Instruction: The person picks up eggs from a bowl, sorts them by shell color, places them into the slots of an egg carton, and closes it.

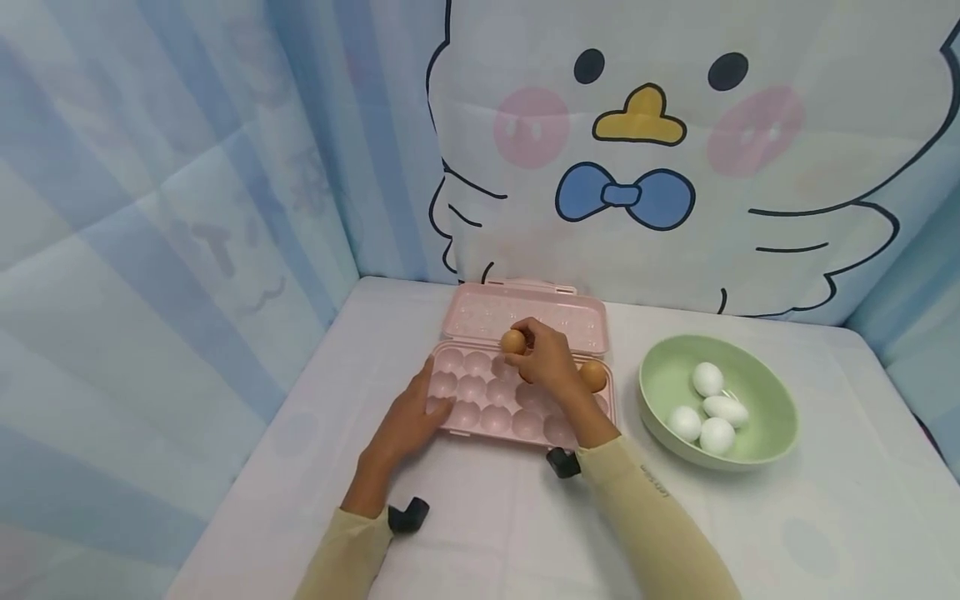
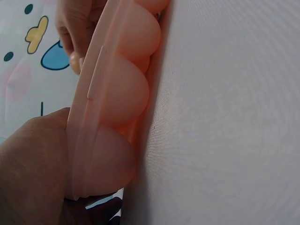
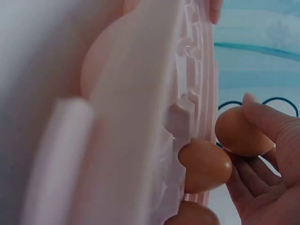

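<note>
A pink egg carton [image 1: 496, 418] lies with its lid [image 1: 480, 315] folded back. At its left end my left hand [image 1: 405, 421] grips the edge, thumb at the front corner; in the left wrist view, fingers reach beneath the rim. My right hand [image 1: 551, 362] pinches a brown egg [image 3: 240, 130] between thumb and fingers above the back row of cups. Another brown egg [image 1: 592, 376] sits in the carton's back right cup. The right wrist view shows two seated brown eggs, the nearer one [image 3: 205, 166] just below the held egg. My right hand hides some cups from the head view.
To the right of the carton stands a green bowl [image 1: 776, 408] with several white eggs [image 1: 717, 436] in it. A white cloth covers the table [image 1: 465, 542]. Behind it hangs a curtain [image 1: 525, 233] with a cartoon bird; a blue striped curtain [image 1: 187, 250] hangs at the left.
</note>
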A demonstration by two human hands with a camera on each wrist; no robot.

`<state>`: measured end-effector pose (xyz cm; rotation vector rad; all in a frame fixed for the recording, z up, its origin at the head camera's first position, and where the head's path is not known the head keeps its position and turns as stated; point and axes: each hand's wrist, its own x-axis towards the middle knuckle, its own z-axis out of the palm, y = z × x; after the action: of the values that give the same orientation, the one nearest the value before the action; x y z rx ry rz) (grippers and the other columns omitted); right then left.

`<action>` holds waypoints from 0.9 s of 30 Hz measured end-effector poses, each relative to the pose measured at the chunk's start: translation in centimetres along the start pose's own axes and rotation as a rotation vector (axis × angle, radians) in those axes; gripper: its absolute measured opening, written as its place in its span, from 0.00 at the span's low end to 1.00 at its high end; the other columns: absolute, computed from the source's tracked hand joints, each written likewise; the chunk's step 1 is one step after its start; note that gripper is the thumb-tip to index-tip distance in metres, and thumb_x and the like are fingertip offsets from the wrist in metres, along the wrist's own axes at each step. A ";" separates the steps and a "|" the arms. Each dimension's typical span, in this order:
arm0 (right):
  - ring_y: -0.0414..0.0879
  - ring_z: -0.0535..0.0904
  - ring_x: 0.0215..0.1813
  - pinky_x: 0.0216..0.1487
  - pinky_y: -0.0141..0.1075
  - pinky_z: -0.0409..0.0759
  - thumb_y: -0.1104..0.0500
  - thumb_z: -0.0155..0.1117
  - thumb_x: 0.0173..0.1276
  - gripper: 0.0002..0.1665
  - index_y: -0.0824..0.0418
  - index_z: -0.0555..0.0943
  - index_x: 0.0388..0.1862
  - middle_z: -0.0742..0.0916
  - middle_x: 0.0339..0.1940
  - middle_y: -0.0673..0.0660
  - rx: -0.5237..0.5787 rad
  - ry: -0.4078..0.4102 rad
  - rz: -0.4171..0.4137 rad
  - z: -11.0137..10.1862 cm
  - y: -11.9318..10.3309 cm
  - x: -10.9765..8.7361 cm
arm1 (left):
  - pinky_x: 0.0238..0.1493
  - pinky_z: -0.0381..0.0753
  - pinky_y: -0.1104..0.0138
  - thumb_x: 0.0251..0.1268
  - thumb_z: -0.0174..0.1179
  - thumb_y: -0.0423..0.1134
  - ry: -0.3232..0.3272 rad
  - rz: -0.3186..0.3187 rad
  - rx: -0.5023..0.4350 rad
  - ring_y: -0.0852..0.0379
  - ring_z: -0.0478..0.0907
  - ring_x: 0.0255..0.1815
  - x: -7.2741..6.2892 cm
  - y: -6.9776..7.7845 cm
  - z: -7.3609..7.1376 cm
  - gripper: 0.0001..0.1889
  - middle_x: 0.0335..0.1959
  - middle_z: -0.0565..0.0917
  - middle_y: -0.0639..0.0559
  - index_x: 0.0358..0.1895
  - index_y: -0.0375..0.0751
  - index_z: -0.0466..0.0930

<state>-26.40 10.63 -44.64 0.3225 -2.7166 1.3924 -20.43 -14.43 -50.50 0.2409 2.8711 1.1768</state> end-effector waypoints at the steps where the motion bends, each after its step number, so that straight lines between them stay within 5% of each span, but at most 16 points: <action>1: 0.54 0.83 0.52 0.53 0.46 0.82 0.62 0.80 0.62 0.27 0.63 0.81 0.58 0.87 0.53 0.61 -0.010 0.001 -0.001 0.2 0.1 -0.1 | 0.77 0.56 0.48 0.75 0.55 0.55 -0.001 -0.003 0.000 0.43 0.54 0.81 0.0 0.1 0.0 0.46 0.84 0.54 0.45 0.86 0.46 0.41; 8: 0.51 0.80 0.50 0.55 0.45 0.78 0.57 0.83 0.60 0.26 0.58 0.82 0.54 0.86 0.50 0.55 -0.052 -0.025 0.027 1.5 1.0 -0.6 | 0.77 0.56 0.48 0.75 0.55 0.57 -0.016 -0.025 0.011 0.44 0.54 0.82 -0.2 0.3 0.0 0.46 0.84 0.54 0.46 0.86 0.48 0.40; 27: 0.53 0.73 0.50 0.51 0.45 0.75 0.60 0.82 0.61 0.26 0.61 0.82 0.57 0.81 0.47 0.56 -0.094 -0.022 -0.094 2.2 2.1 -0.7 | 0.77 0.55 0.49 0.75 0.54 0.56 -0.018 -0.046 0.026 0.44 0.53 0.82 -0.2 0.4 0.0 0.46 0.84 0.53 0.46 0.86 0.47 0.39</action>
<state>-26.15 10.20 -47.71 0.4553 -2.7343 1.2405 -20.23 -14.20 -50.18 0.1834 2.8622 1.1243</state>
